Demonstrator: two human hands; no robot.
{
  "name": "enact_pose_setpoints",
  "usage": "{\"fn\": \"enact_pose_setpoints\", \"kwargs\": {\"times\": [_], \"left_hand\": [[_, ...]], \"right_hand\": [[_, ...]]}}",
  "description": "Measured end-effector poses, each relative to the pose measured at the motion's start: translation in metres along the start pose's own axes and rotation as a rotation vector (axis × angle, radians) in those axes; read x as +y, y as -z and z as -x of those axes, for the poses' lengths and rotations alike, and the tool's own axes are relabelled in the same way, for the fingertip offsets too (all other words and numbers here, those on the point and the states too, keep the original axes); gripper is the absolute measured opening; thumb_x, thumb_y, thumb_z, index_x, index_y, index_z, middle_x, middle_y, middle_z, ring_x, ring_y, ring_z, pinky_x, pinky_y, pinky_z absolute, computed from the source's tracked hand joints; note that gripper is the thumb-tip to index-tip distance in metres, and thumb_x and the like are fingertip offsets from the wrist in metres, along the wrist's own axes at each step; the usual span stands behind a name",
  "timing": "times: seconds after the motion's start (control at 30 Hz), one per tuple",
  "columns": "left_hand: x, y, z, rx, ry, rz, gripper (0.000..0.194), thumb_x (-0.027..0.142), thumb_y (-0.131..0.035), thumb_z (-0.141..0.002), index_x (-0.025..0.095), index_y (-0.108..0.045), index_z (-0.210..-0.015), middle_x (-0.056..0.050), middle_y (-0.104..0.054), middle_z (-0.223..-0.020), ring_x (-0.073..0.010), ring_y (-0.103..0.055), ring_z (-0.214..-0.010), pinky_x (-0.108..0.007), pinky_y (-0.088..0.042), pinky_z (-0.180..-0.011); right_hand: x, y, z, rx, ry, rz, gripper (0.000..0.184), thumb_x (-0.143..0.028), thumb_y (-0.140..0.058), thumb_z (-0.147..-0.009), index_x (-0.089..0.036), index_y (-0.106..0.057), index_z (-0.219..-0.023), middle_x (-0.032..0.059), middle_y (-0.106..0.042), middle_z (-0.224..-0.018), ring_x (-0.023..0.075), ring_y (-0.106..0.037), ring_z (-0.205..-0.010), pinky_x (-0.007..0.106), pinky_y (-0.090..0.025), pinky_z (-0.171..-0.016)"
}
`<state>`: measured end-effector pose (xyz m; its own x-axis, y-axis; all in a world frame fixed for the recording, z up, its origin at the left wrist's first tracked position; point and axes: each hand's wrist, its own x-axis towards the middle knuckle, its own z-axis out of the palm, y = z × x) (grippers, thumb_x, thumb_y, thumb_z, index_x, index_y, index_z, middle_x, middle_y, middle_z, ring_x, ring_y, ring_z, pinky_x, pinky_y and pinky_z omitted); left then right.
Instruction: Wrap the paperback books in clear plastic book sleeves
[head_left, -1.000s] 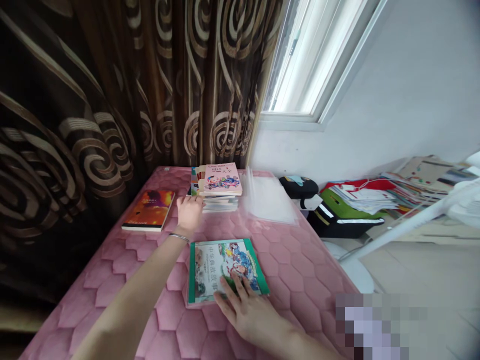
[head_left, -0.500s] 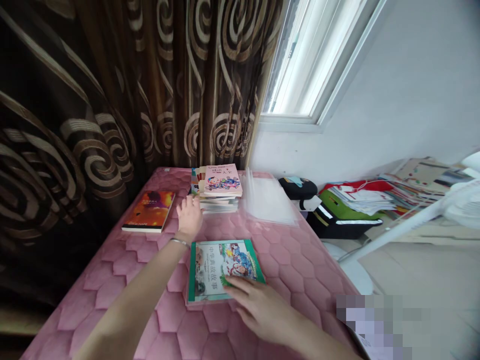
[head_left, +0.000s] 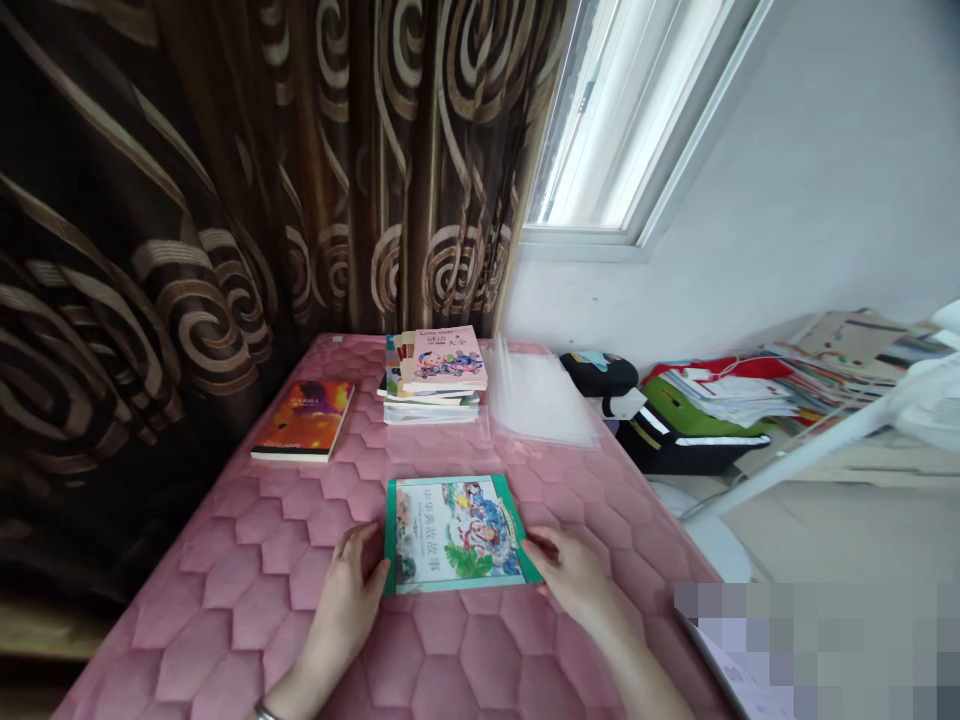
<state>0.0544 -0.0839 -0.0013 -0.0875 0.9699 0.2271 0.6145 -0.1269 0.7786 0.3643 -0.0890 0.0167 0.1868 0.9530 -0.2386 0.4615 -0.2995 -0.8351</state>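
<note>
A green-bordered picture book (head_left: 457, 530) lies face up on the pink quilted mattress (head_left: 427, 650), its cover showing an illustration and Chinese characters. My right hand (head_left: 566, 570) holds the book's right edge, thumb near the cover and the other fingers curled at the side. At the opposite edge is my left hand (head_left: 349, 580), fingers curved and thumb apart from them, its thumb tip close against the book's lower left side. Whether that thumb presses on the book I cannot tell.
Behind the book stands a stack of books (head_left: 435, 385), a pink one on top. An orange book (head_left: 304, 420) lies to the left, clear plastic sleeves (head_left: 540, 395) to the right. Beyond the mattress are a black and green bag (head_left: 690, 430) and a white fan (head_left: 817, 440).
My left hand has come back from the book stack to the green book's left side. My right hand has slid from the cover to the right edge.
</note>
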Motion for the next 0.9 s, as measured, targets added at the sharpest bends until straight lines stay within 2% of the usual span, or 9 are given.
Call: {"fn": "enact_pose_setpoints", "kwargs": {"times": [0.17, 0.33, 0.47, 0.77, 0.9], "left_hand": [[0.012, -0.007, 0.0, -0.041, -0.008, 0.012, 0.035, 0.019, -0.053, -0.075, 0.021, -0.061, -0.109, -0.009, -0.065, -0.115, -0.0245, -0.061, -0.111, -0.045, -0.046, -0.102], [0.011, -0.007, 0.0, -0.061, -0.02, -0.023, 0.035, 0.018, -0.051, -0.077, 0.021, -0.063, -0.11, -0.009, -0.064, -0.117, -0.0237, -0.06, -0.113, -0.043, -0.047, -0.103], [0.008, -0.005, 0.003, -0.073, -0.044, -0.033, 0.037, 0.018, -0.05, -0.077, 0.02, -0.064, -0.111, -0.009, -0.065, -0.117, -0.0223, -0.062, -0.111, -0.039, -0.049, -0.101], [0.006, -0.008, 0.015, -0.094, -0.044, -0.03, 0.04, 0.015, -0.049, -0.078, 0.019, -0.064, -0.115, -0.008, -0.065, -0.119, -0.022, -0.062, -0.112, -0.037, -0.051, -0.1], [0.005, -0.008, 0.017, -0.082, -0.074, -0.063, 0.039, 0.015, -0.049, -0.079, 0.021, -0.064, -0.115, -0.007, -0.065, -0.118, -0.0214, -0.062, -0.111, -0.037, -0.051, -0.1]], "right_hand": [[-0.004, -0.005, 0.005, 0.02, 0.063, 0.071, 0.031, -0.045, -0.05, -0.079, -0.021, -0.067, -0.086, 0.0056, -0.074, -0.079, 0.0213, -0.068, -0.063, 0.029, -0.052, -0.052], [-0.004, -0.005, 0.016, 0.088, 0.134, 0.175, 0.033, -0.048, -0.047, -0.078, -0.022, -0.066, -0.076, 0.008, -0.074, -0.084, 0.0253, -0.069, -0.079, 0.031, -0.051, -0.064], [-0.004, -0.009, 0.027, 0.136, 0.124, 0.137, 0.033, -0.05, -0.047, -0.078, -0.023, -0.066, -0.078, 0.0075, -0.074, -0.087, 0.025, -0.069, -0.08, 0.032, -0.05, -0.07], [0.003, -0.007, 0.035, 0.078, 0.097, 0.117, 0.036, -0.05, -0.044, -0.079, -0.023, -0.067, -0.083, 0.0071, -0.075, -0.088, 0.0248, -0.07, -0.082, 0.032, -0.051, -0.071], [0.01, -0.01, 0.033, 0.1, 0.124, 0.104, 0.037, -0.05, -0.044, -0.08, -0.022, -0.068, -0.086, 0.0081, -0.075, -0.092, 0.0249, -0.07, -0.086, 0.032, -0.051, -0.074]]}}
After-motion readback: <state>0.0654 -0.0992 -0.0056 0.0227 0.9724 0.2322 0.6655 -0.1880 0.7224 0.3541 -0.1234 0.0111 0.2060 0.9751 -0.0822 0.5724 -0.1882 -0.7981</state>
